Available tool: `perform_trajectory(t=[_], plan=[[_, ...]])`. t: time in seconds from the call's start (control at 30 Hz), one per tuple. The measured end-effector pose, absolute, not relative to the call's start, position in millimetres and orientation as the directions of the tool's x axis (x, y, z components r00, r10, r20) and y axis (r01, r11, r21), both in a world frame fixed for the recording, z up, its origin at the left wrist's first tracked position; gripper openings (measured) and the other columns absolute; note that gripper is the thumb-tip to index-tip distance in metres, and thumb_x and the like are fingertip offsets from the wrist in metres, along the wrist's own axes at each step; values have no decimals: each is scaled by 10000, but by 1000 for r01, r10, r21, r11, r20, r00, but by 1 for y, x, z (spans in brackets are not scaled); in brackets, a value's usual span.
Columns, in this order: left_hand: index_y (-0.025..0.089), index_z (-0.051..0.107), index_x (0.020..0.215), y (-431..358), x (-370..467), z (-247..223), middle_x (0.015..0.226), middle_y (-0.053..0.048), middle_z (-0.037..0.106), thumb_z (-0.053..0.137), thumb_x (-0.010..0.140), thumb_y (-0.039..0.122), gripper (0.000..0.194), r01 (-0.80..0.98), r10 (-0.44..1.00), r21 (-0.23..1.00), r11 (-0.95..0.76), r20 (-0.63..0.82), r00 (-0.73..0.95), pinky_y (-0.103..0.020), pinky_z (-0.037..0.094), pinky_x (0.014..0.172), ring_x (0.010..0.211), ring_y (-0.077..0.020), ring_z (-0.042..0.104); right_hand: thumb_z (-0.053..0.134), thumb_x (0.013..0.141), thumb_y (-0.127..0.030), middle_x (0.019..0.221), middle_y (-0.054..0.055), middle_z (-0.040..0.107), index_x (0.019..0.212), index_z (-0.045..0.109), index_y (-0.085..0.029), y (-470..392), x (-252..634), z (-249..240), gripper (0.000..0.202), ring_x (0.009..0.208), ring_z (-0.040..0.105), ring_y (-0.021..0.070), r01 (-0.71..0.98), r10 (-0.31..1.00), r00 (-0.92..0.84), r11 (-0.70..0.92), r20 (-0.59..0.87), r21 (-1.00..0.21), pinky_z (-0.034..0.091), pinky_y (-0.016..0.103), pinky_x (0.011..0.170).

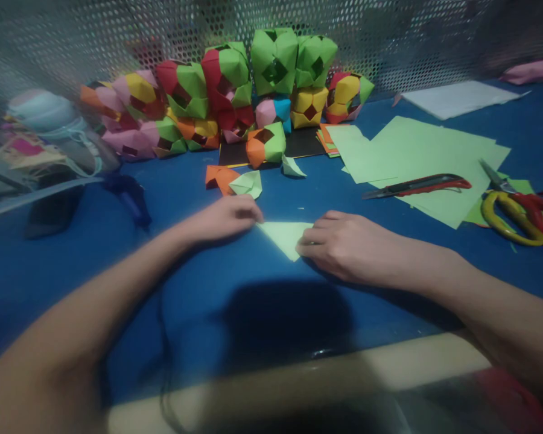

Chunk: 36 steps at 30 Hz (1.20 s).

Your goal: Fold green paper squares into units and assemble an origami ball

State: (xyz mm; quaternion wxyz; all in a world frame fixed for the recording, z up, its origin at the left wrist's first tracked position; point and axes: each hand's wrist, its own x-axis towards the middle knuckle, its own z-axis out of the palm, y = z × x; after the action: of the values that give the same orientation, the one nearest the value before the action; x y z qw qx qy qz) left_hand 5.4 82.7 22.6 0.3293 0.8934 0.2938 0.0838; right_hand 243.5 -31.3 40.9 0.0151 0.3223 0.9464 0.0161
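Pale green paper (pixel 283 236), folded to a triangle with its point towards the person, lies flat on the blue table (pixel 260 271) between the 2 hands. At its left corner is the left hand (pixel 230 217), loosely curled, thumb and fingertips touching the paper; whether they pinch it or only press, I cannot tell. Over the opposite end is the right hand (pixel 341 246), fingers bent and bunched together, closed on the paper and covering that corner.

Just beyond the left hand lie 2 folded pieces, an orange piece (pixel 221 178) and a light green piece (pixel 248 183). Farther back, coloured paper balls (pixel 274 60) stand stacked. To the right, a box cutter (pixel 423 185) rests on loose green sheets (pixel 402 141), with scissors (pixel 509 223) near it.
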Motion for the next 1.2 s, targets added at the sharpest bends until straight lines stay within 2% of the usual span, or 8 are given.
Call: perform_trajectory(t=[0.33, 0.4, 0.5, 0.67, 0.8, 0.97, 1.07, 1.2], plan=[[162, 574, 733, 63, 21, 23, 791, -32, 546, 480, 845, 334, 225, 560, 640, 457, -691, 25, 768, -314, 409, 727, 780, -173, 513, 462, 929, -177, 775, 52, 623, 772, 642, -149, -32, 243, 40, 240, 662, 483, 151, 608, 609, -793, 792, -9, 44, 251, 323, 644], [166, 539, 728, 62, 23, 22, 773, -28, 537, 476, 838, 288, 176, 583, 657, 431, -689, 33, 753, -308, 399, 706, 760, -170, 497, 457, 933, -179, 769, 51, 619, 767, 639, -150, -32, 243, 40, 248, 652, 476, 147, 606, 607, -795, 794, -4, 42, 250, 323, 642], [167, 532, 777, 65, 22, 22, 766, -16, 544, 452, 807, 170, 86, 602, 679, 456, -656, 8, 734, -285, 399, 688, 718, -149, 493, 460, 930, -174, 772, 52, 617, 771, 638, -150, -32, 244, 40, 240, 652, 472, 144, 605, 606, -795, 795, -7, 45, 251, 323, 645], [164, 571, 828, 66, 19, 27, 782, -12, 581, 449, 786, 123, 135, 629, 709, 493, -601, -34, 704, -281, 421, 705, 714, -141, 515, 463, 929, -172, 785, 54, 616, 787, 642, -148, -32, 243, 41, 229, 661, 472, 144, 610, 611, -791, 791, -20, 46, 252, 323, 648], [168, 579, 827, 55, 24, 26, 829, -25, 599, 480, 800, 158, 103, 627, 768, 523, -578, 88, 634, -303, 445, 741, 781, -160, 543, 453, 935, -169, 780, 51, 610, 787, 641, -146, -32, 242, 42, 241, 655, 466, 141, 618, 619, -785, 785, -25, 31, 256, 322, 649], [168, 614, 862, 34, 32, 17, 986, -89, 615, 493, 892, 263, 157, 485, 574, 329, -810, 279, 770, -384, 430, 874, 953, -211, 529, 474, 919, -153, 789, 60, 622, 797, 640, -142, -32, 240, 41, 207, 678, 486, 150, 620, 621, -784, 784, -12, 24, 257, 317, 651], [151, 638, 875, 28, 34, 13, 1009, -117, 622, 425, 935, 248, 242, 416, 466, 249, -875, 200, 862, -378, 437, 850, 935, -212, 536, 485, 914, -164, 806, 69, 633, 829, 652, -139, -31, 242, 41, 189, 702, 503, 159, 624, 624, -782, 782, -8, 7, 264, 314, 656], [137, 649, 852, 28, 34, 13, 944, -114, 628, 399, 951, 250, 291, 428, 450, 182, -885, 102, 887, -353, 441, 807, 885, -203, 545, 511, 895, -175, 791, 55, 636, 780, 665, -161, -28, 252, 44, 193, 710, 526, 162, 646, 646, -762, 755, -42, -115, 309, 309, 676]])
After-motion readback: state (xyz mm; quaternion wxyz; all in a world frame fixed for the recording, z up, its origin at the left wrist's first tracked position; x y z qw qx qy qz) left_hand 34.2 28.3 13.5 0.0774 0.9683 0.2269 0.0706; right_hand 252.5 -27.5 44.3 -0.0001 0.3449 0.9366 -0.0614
